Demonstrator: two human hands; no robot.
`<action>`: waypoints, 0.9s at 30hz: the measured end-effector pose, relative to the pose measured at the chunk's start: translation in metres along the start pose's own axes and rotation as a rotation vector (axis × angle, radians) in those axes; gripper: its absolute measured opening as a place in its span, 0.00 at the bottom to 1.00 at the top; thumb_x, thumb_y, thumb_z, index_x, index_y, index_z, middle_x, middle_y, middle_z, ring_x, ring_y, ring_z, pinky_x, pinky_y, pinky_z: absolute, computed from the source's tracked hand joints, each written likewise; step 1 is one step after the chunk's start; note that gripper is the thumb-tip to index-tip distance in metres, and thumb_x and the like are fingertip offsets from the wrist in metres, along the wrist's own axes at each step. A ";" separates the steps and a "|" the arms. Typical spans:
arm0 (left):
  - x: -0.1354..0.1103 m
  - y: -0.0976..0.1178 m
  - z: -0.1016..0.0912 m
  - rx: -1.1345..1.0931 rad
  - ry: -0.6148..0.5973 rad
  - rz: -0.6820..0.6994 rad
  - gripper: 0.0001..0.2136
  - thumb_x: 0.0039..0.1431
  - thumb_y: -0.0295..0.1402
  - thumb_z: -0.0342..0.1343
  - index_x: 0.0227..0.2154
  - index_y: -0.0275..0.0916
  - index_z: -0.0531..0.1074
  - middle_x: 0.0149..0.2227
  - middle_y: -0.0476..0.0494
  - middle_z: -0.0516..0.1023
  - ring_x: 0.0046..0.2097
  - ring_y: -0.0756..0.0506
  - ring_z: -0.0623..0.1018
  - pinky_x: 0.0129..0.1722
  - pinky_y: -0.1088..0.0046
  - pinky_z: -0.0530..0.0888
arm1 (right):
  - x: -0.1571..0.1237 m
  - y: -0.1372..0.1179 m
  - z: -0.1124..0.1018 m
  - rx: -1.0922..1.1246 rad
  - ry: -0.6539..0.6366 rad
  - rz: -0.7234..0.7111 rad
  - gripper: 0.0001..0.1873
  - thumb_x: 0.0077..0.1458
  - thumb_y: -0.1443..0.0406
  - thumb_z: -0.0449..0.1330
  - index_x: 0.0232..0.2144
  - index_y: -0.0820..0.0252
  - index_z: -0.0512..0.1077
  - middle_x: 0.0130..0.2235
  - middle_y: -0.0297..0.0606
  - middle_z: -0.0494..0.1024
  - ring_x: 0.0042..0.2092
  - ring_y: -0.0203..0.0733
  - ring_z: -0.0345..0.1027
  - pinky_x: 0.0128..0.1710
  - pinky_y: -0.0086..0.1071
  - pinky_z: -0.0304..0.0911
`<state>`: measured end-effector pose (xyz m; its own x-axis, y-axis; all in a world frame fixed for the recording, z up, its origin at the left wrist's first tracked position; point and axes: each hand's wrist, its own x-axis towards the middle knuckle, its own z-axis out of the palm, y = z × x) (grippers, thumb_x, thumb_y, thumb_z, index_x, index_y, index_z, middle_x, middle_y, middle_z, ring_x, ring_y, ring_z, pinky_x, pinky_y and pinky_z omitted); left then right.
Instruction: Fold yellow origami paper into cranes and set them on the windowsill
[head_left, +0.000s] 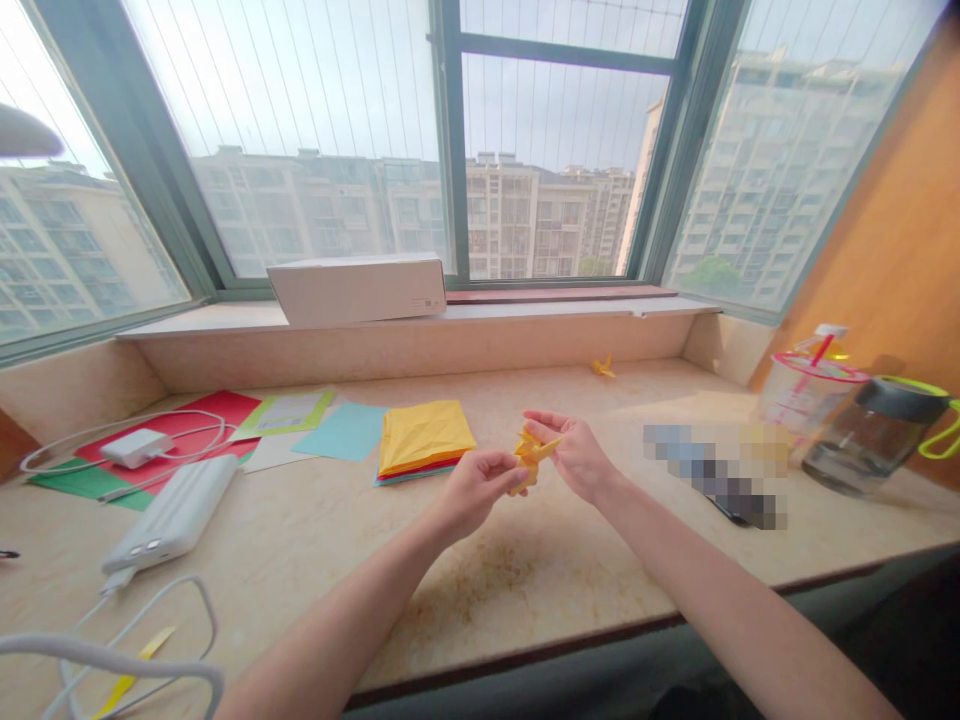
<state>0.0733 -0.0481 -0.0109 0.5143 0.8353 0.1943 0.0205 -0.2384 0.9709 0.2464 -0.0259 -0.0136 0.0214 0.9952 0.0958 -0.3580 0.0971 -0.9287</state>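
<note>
A small folded piece of yellow-orange paper [531,455] is held above the marble counter [525,570] between both hands. My left hand [474,488] pinches its lower left side with closed fingers. My right hand [574,452] grips its right side, thumb and fingers curled round the paper. A stack of coloured paper sheets [422,438] with a yellow sheet on top lies just left of the hands. A tiny folded yellow paper figure [602,367] sits far back on the counter by the sill.
Loose red, green and blue sheets [225,425] lie at the left with a white charger [136,447], a white power bank [174,515] and cables. A white box [358,289] rests on the window sill. A pink-lidded cup [806,395] and a bottle [874,435] stand at the right.
</note>
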 end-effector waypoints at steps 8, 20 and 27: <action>0.000 0.009 -0.002 -0.084 0.190 0.008 0.13 0.56 0.41 0.60 0.27 0.34 0.77 0.24 0.45 0.77 0.27 0.50 0.73 0.30 0.75 0.68 | 0.001 0.004 -0.005 -0.408 0.002 -0.253 0.22 0.55 0.50 0.60 0.41 0.61 0.75 0.39 0.43 0.80 0.38 0.44 0.73 0.39 0.37 0.66; 0.002 0.000 -0.004 0.194 0.296 -0.007 0.20 0.60 0.48 0.53 0.25 0.34 0.74 0.21 0.46 0.76 0.22 0.50 0.73 0.24 0.76 0.67 | -0.005 0.003 -0.002 -0.572 -0.098 -0.414 0.17 0.58 0.52 0.58 0.34 0.58 0.77 0.35 0.40 0.81 0.37 0.44 0.73 0.41 0.37 0.64; 0.001 0.008 -0.015 0.341 0.461 0.112 0.16 0.59 0.46 0.55 0.35 0.36 0.74 0.29 0.44 0.80 0.28 0.46 0.79 0.27 0.74 0.71 | -0.005 0.001 -0.002 -0.525 -0.105 -0.287 0.18 0.54 0.51 0.61 0.31 0.59 0.78 0.30 0.39 0.81 0.33 0.44 0.73 0.35 0.36 0.65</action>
<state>0.0608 -0.0418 -0.0011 0.1046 0.9071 0.4078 0.3017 -0.4196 0.8561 0.2474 -0.0303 -0.0158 -0.0532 0.9240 0.3788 0.1576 0.3823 -0.9105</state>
